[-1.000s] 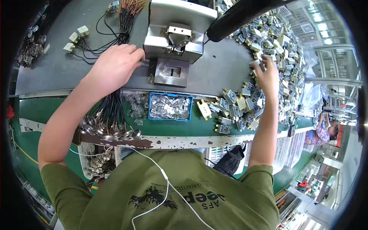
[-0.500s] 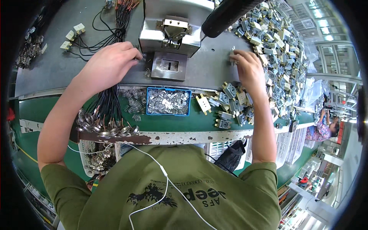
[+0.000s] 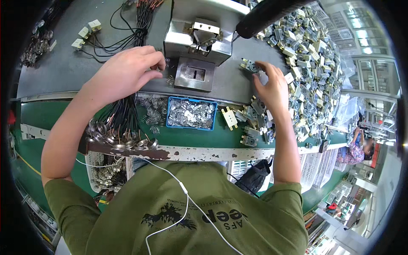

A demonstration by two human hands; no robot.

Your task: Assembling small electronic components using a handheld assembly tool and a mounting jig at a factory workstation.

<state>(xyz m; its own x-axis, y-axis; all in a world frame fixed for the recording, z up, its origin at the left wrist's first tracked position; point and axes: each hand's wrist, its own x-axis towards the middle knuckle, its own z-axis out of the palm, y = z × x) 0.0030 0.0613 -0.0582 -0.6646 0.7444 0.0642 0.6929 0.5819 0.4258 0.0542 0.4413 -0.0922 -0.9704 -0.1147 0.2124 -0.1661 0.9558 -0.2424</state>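
My left hand [image 3: 127, 71] is over the table left of the metal fixture block [image 3: 194, 74], its fingers curled beside several small coil springs [image 3: 171, 80]. Anything between those fingertips is hidden. To the fixture's right, my right hand [image 3: 273, 87] has a small grey block with a round recess and brass terminals [image 3: 250, 65] at its fingertips. The block points left, toward the steel press [image 3: 204, 38]. A blue tray [image 3: 168, 112] of small metal pieces stands in front of the fixture, next to more loose springs [image 3: 153, 112].
A large heap of grey and cream blocks [image 3: 308, 63] covers the right side. Black cables [image 3: 138, 38] run down the left to round metal parts [image 3: 121, 142] at the worn front edge. A black cylinder [image 3: 263, 19] juts in above. A person [image 3: 359, 148] sits far right.
The view has shifted slightly. My right hand has come left with the block, which now shows clearly. My left hand has drawn back a little from the fixture.
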